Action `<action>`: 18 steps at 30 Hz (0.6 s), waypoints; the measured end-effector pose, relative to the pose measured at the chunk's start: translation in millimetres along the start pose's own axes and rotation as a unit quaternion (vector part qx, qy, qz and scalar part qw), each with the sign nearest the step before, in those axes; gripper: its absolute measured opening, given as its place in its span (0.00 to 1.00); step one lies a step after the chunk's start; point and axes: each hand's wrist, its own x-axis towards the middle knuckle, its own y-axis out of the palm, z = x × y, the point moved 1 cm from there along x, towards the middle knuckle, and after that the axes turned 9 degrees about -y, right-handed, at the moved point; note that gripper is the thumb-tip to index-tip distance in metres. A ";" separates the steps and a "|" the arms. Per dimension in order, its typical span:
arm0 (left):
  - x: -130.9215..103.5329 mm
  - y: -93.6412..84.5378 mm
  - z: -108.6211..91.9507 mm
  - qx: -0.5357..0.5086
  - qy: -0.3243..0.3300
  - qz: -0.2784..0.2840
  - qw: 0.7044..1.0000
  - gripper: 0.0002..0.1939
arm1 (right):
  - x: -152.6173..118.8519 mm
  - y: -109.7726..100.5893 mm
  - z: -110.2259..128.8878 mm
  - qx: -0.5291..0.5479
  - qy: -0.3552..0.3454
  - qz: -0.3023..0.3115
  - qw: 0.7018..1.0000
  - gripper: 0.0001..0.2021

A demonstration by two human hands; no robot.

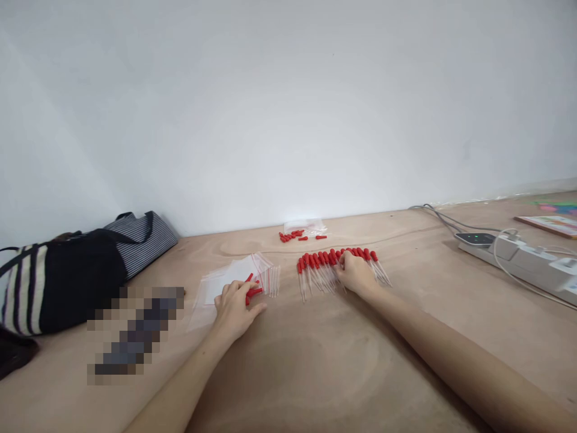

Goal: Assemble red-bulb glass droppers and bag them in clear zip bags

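Head view: clear flat bags (234, 268), red-lined, overlapping on the tabletop (288, 373), contents unclear; loose red bulbs (255, 291) at their right part, under the left hand (235, 305), thumb and forefinger apart, any grip on the bulbs impossible to tell; clear tubes (274, 281) just beside the bags; red-bulbed droppers (312, 261) in a row, right hand (345, 263) closed by fingertips on one; behind, a clear packet (300, 225) with thin tubes (321, 230), near more red bulbs (288, 236).
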 end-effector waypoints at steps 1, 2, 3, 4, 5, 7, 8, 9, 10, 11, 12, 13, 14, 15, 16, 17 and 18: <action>0.7 -1.0 1.2 0.001 -0.003 0.007 1.000 0.19 | -1.4 -1.4 1.2 -0.017 0.002 0.005 1.000 0.10; 1.3 -1.8 2.2 0.002 -0.005 0.013 1.000 0.19 | -3.0 -3.3 3.1 -0.033 0.001 0.007 0.999 0.10; 1.8 -2.3 3.0 0.002 -0.005 0.018 1.000 0.18 | -4.9 -5.4 6.1 -0.047 -0.004 0.006 0.999 0.10; 2.2 -2.3 3.8 0.002 -0.004 0.021 1.000 0.18 | -7.1 -7.4 10.4 -0.057 -0.014 0.002 0.998 0.10; 2.7 -1.8 4.4 0.003 -0.001 0.020 1.000 0.17 | -9.3 -9.0 16.3 -0.062 -0.031 -0.003 0.998 0.10; 3.7 0.4 5.4 0.004 0.005 0.005 1.000 0.14 | -13.5 -9.9 32.7 -0.057 -0.078 -0.005 0.995 0.11; 4.4 2.2 5.8 0.006 0.010 -0.008 1.000 0.12 | -14.9 -9.1 43.1 -0.045 -0.108 0.002 0.993 0.12; 5.1 4.2 6.1 0.007 0.017 -0.024 1.000 0.11 | -15.7 -7.5 54.0 -0.031 -0.124 0.010 0.992 0.12; 5.9 6.4 6.3 0.009 0.023 -0.039 0.999 0.10 | -15.6 -5.1 65.3 -0.017 -0.132 0.022 0.991 0.12; 6.7 8.7 6.5 0.011 0.031 -0.052 0.998 0.09 | -14.7 -2.1 76.5 -0.002 -0.130 0.042 0.991 0.12; 7.6 10.9 6.6 0.014 0.038 -0.061 0.997 0.09 | -12.9 1.5 86.9 0.010 -0.117 0.065 0.991 0.12; 8.5 12.9 6.7 0.016 0.043 -0.069 0.997 0.08 | -10.4 5.0 96.6 0.014 -0.106 0.080 0.991 0.12; 9.3 14.4 6.8 0.018 0.047 -0.074 0.996 0.07 | -7.5 8.6 105.1 0.017 -0.098 0.090 0.991 0.12; 10.0 15.5 6.8 0.017 0.050 -0.079 0.995 0.06 | -4.4 12.0 112.3 0.019 -0.089 0.098 0.991 0.12; 10.5 15.9 6.6 0.015 0.053 -0.083 0.995 0.05 | -1.3 15.2 118.2 0.022 -0.082 0.103 0.991 0.13; 10.7 15.7 6.3 0.010 0.056 -0.090 0.994 0.05 | 1.5 18.0 122.7 0.025 -0.077 0.108 0.991 0.13; 10.5 15.0 5.7 0.003 0.060 -0.097 0.993 0.04 | 4.1 20.5 126.1 0.028 -0.071 0.114 0.991 0.14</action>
